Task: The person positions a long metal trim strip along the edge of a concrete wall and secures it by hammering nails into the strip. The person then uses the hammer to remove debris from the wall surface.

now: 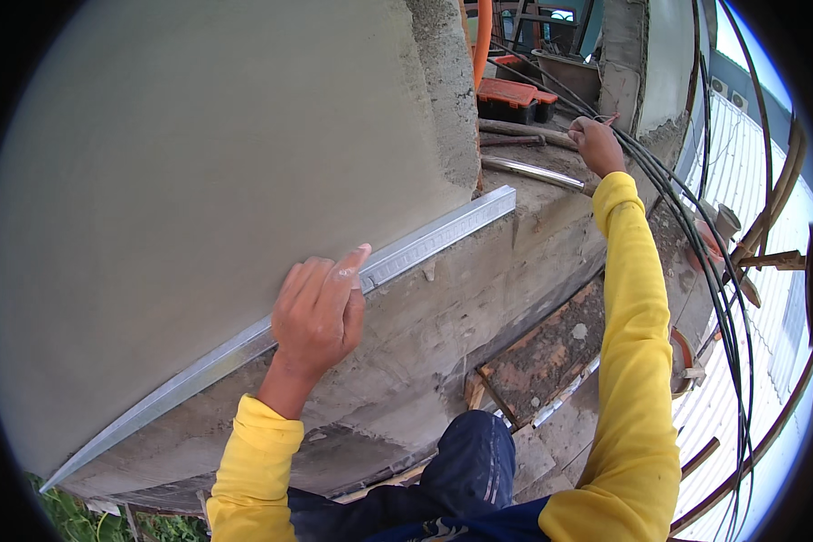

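Observation:
A long silvery metal channel (443, 231) lies along the lower edge of a smooth grey plastered wall (199, 154), on a rough concrete ledge. My left hand (316, 307) is over its middle, fingers curled round the bar and hiding part of it; pale dust marks the fingers. My right hand (598, 147) is stretched out to the far right, beside a bundle of black cables (664, 176). Its fingers are closed, and a small reddish tip shows by them; what it is I cannot make out.
A black toolbox with an orange lid (508, 98) stands beyond the wall's end. A shiny metal tube (535, 172) lies on the ledge nearer me. Below is a mortar-stained board (551, 348). To the right, bent poles (772, 203) and cables cross before a corrugated white roof (741, 163).

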Motion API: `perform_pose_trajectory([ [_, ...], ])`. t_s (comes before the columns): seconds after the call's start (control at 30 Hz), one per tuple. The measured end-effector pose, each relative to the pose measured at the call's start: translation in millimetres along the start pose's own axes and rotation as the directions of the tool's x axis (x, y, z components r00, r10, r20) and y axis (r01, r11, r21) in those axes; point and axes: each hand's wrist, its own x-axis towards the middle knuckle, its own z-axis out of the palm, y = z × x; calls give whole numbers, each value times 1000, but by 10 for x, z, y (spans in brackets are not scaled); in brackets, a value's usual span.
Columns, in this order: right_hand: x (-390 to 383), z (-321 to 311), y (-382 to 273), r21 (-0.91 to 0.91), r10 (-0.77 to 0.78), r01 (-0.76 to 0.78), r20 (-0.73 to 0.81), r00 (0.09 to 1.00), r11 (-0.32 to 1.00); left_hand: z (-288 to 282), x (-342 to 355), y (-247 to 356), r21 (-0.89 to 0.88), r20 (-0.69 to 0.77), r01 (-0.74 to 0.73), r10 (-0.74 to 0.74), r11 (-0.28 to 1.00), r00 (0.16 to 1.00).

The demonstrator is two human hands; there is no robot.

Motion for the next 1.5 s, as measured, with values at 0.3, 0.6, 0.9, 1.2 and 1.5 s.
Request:
perform_pose_trajectory([
  [0.3, -1831, -488, -2517, 979, 59, -165, 159, 986, 119, -70, -27, -30, 32, -11, 3, -3, 999, 1000],
  [0.6, -2030, -225, -3279, 921, -246, -305, 246, 938, -244, 11, 38, -10, -78, -98, 35, -42, 996, 994],
  [0.9, -1951, -466, -3067, 984, -326, -175, 176, 929, 31, 21, -8, 2, -235, -190, 23, -69, 972, 979],
  [1.2, -132, 9, -384, 68, -28, 22, 89, 996, 997, 48, 19, 18, -192, -151, -1, -29, 981, 988],
  [1.5, 406, 567, -193, 37, -150, 150, 450, 881, 988, 41, 0, -24, -144, -141, -8, -12, 990, 990],
])
